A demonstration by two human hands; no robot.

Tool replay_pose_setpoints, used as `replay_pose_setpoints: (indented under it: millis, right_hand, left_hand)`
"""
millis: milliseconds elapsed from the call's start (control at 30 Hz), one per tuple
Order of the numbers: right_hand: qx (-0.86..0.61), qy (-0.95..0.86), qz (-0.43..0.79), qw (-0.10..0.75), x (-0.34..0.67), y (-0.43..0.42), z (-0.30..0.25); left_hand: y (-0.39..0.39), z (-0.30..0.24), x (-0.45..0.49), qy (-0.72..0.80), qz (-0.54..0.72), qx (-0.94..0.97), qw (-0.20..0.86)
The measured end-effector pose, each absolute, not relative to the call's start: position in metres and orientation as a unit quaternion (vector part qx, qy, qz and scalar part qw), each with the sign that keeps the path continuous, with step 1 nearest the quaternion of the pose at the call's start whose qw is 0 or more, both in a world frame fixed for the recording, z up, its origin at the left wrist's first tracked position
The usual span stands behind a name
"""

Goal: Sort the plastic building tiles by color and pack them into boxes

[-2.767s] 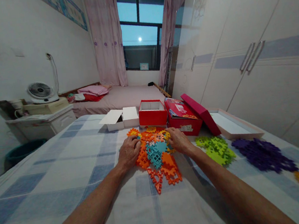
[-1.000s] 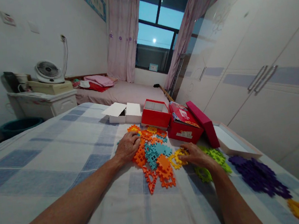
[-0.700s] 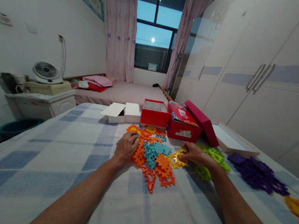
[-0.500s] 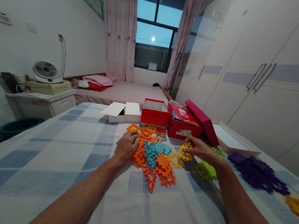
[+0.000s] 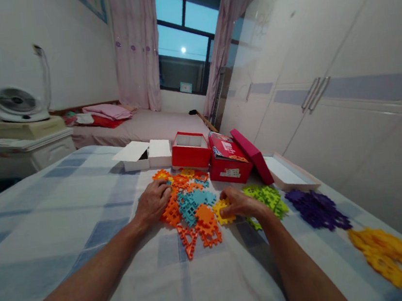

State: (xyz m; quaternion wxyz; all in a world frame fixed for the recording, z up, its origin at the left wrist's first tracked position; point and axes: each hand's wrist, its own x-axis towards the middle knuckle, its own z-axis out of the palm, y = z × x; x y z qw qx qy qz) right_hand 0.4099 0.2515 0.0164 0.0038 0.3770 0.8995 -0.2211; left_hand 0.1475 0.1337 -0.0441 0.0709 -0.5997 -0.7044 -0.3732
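Observation:
A mixed pile of orange and teal plastic interlocking pieces [image 5: 193, 207] lies on the checked bedspread [image 5: 85, 223]. My left hand [image 5: 153, 202] rests palm down on the pile's left edge, fingers curled over orange pieces. My right hand [image 5: 240, 203] sits at the pile's right side, fingers pinched on a yellow piece [image 5: 223, 213] that lies on the cloth. Just right of that hand is a heap of green pieces [image 5: 267, 197].
Purple pieces [image 5: 316, 207] and yellow pieces [image 5: 382, 253] lie in separate heaps further right. Behind the pile stand a white box [image 5: 143, 155], a red box [image 5: 191, 152], a red printed box [image 5: 229, 159] with its lid [image 5: 255, 156], and a white tray [image 5: 284, 174]. Wardrobe doors line the right.
My right hand went from the pile toward the green heap with a yellow piece, lifted it, and now has it down on the cloth beside the pile. The left hand stayed put. The view shifted right.

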Motion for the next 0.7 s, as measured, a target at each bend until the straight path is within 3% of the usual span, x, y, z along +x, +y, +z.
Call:
replay_pose_setpoints:
  millis: [167, 300, 467, 700]
  right_hand:
    - [0.379, 0.887, -0.263, -0.016, 0.406, 0.244, 0.021]
    - [0.396, 0.876, -0.259, -0.092, 0.413, 0.247, 0.033]
    - [0.556, 0.792, -0.101, -0.232, 0.492, 0.261, 0.056]
    - [0.768, 0.617, 0.011, -0.173, 0.674, 0.304, 0.061]
  left_hand:
    - [0.136, -0.049, 0.138, -0.704, -0.351, -0.614, 0.06]
    - [0.141, -0.055, 0.128, -0.703, -0.34, -0.621, 0.069]
    - [0.142, -0.058, 0.123, -0.703, -0.33, -0.627, 0.059]
    - [0.142, -0.049, 0.129, -0.705, -0.326, -0.627, 0.048]
